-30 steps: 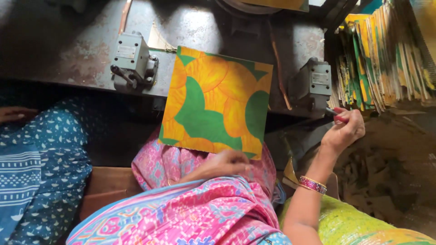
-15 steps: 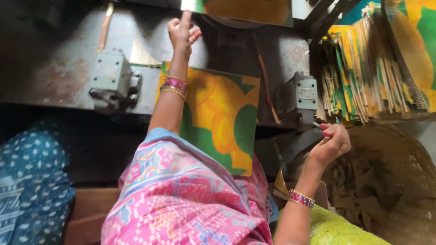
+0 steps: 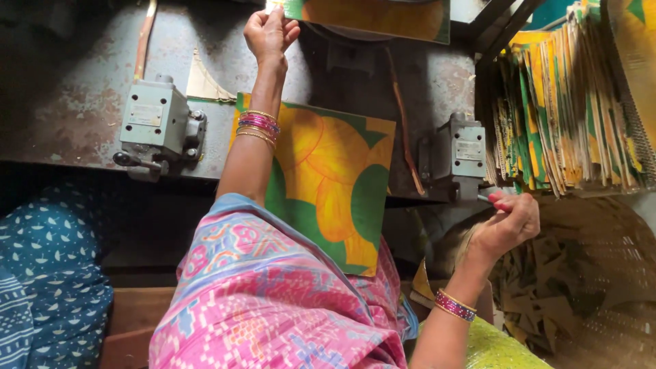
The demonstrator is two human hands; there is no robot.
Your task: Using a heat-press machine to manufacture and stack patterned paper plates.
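A square card sheet [image 3: 335,184] printed yellow and green lies over the edge of the grey metal bench [image 3: 75,102], partly on my lap. My left hand [image 3: 270,31] is stretched far forward over it, fingers pinched on the near corner of a second yellow and green sheet [image 3: 369,14] at the top edge of the view. My right hand [image 3: 509,222] hangs at the bench's right front with its fingers curled shut, fingertips right beside the small lever under the right grey switch box [image 3: 461,154]. Whether it grips the lever is not clear.
A second grey switch box [image 3: 157,126] is bolted at the bench's left front. A thick stack of printed sheets [image 3: 567,109] stands on edge at the right. Below it is a woven basket of scrap cuttings [image 3: 581,287]. Another person's blue patterned clothing [image 3: 48,273] is at the left.
My left hand rose from my lap, reached across the lying sheet and closed on the upper sheet's corner. My right hand stayed shut beside the right switch box.
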